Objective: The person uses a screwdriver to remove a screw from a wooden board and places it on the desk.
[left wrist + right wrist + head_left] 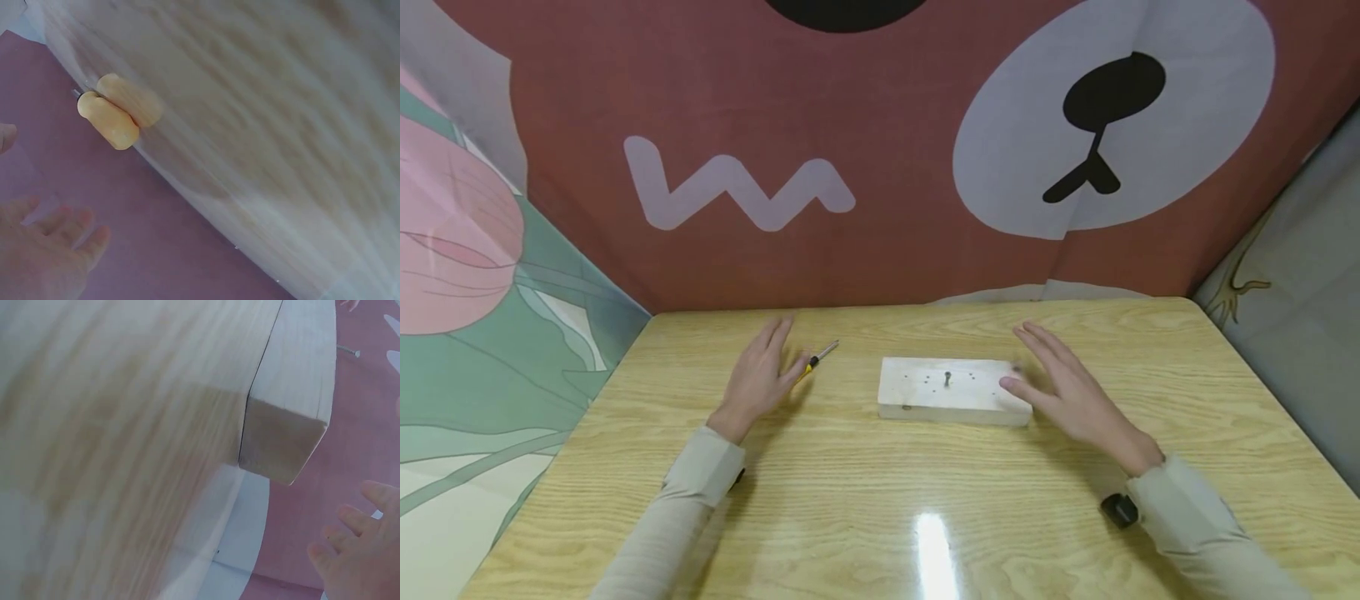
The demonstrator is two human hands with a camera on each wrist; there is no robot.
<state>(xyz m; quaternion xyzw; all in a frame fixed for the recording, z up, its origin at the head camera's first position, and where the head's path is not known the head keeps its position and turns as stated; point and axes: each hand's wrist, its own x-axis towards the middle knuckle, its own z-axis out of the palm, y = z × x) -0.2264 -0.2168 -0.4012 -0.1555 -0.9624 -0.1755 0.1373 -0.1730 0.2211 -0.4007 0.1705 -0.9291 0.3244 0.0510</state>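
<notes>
A pale wooden block (955, 400) with several small holes lies on the table, and a screw (947, 379) stands up from its top near the middle. The right hand (1075, 400) is at the block's right end, fingers straight and thumb overlapping that end in the head view. On the left, a screwdriver (814, 362) with a yellow and black handle lies on the table, its metal tip pointing away to the right. The left hand (758, 375) is beside it, fingers extended, its thumb over part of the handle. In the left wrist view the yellow handle (112, 122) sits apart from the fingers.
The wood-grain table (850, 492) ends at the back against a reddish-brown printed cloth (895, 250). Printed cloths also hang at the left (467, 375) and right sides. A small dark device (1120, 510) is worn at the right wrist.
</notes>
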